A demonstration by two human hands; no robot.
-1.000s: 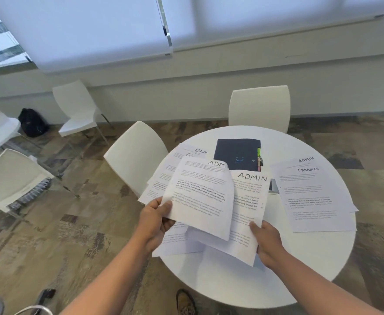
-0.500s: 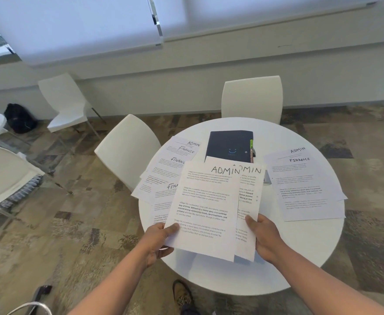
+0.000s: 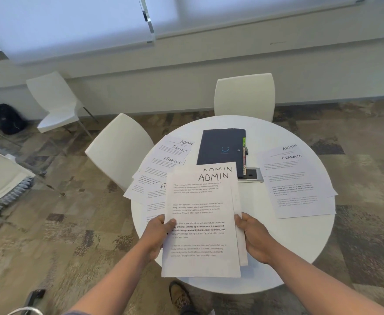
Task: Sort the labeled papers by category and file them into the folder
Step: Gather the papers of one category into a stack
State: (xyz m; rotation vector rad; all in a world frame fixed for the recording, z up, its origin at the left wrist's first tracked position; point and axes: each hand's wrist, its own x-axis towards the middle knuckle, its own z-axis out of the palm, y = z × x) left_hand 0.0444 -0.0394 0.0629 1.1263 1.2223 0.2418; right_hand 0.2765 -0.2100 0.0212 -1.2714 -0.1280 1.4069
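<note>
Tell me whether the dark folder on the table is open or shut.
Shut. The dark folder lies flat on the table with its cover closed; coloured tabs stick out along its right edge.

I see two white printed sheets headed ADMIN [image 3: 203, 223], stacked nearly square, the rear one peeking above and right, pinched at both side edges between my fingers. Beyond my fingertips lies a closed dark navy folder [image 3: 220, 150] with coloured tabs. Left of my fingers, overlapping white FINANCE-labelled sheets [image 3: 161, 169] fan out; right of them, more white sheets marked ADMIN and FINANCE [image 3: 297, 178].
</note>
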